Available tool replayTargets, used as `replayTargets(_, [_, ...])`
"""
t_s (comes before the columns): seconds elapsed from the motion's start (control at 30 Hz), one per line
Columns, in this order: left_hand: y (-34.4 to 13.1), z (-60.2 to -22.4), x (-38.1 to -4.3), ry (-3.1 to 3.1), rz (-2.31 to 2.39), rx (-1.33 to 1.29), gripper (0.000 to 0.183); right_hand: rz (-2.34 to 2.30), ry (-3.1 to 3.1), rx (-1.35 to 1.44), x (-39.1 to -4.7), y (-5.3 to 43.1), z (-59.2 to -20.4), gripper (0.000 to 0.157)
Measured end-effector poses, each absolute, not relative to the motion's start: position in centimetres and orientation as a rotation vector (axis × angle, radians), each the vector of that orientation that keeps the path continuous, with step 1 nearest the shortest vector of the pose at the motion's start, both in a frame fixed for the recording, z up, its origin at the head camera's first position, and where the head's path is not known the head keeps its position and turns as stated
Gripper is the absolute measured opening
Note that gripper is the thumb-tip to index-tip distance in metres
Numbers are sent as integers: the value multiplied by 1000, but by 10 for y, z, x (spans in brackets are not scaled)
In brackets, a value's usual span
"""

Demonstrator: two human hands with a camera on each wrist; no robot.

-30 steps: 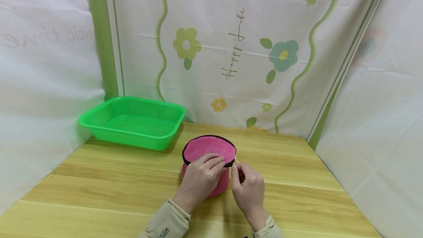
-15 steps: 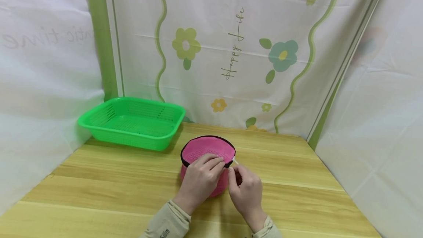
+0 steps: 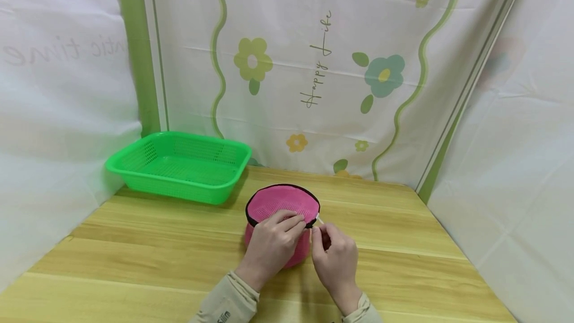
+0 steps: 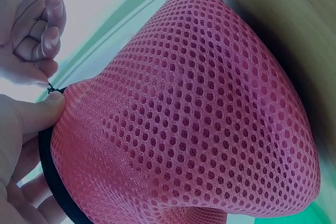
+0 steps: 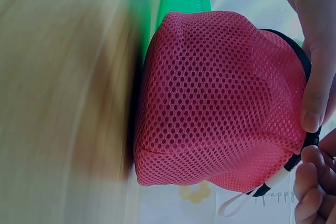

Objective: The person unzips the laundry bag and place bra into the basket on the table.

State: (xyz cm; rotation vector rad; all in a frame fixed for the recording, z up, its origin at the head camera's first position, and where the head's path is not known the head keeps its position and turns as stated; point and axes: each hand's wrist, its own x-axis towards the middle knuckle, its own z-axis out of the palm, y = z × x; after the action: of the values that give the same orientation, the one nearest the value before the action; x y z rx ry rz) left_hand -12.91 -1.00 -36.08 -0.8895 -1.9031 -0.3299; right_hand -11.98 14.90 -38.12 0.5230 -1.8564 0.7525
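Note:
A pink mesh laundry bag (image 3: 301, 250) with a black zipper edge (image 5: 294, 51) stands upright on the wooden table. My left hand (image 3: 274, 243) pinches that edge at the near side, its thumb (image 4: 44, 109) outside against the mesh and its fingers over the top. Close beside it, my right hand (image 3: 335, 258) has thumb and forefinger pinched on a small black zipper pull (image 4: 51, 86) at the edge. A thin white loop (image 5: 236, 203) sticks out from the rim just beyond the right fingers. The bag's inside is hidden by its pink top.
A green plastic basket (image 3: 179, 186) with perforated sides stands at the back left of the wooden table (image 3: 403, 283). White curtains with printed flowers (image 3: 287, 64) enclose the table at the back and both sides.
My right hand has shifted slightly left along the rim, then a touch back right. The bag has moved a little left, and my left hand keeps its grip.

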Motion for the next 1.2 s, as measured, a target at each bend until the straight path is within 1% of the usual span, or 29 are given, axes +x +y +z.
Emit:
replayTargets(0.23, [-10, -361, -129, -1874, -301, -882, 15, 753, -1872, 488, -119, 150, -381, 17])
replayTargets(0.67, [-9, -358, -126, -1917, -294, -876, 11, 755, -1875, 433, -120, 150, -380, 19])
replayTargets(1.0, [-9, -361, -130, -1887, -288, -882, 16, 750, -1894, 402, -119, 147, -381, 21])
replayTargets(1.2, [-9, -361, -130, -1909, -308, -892, 14, 764, -1936, 370, -117, 147, -379, 21])
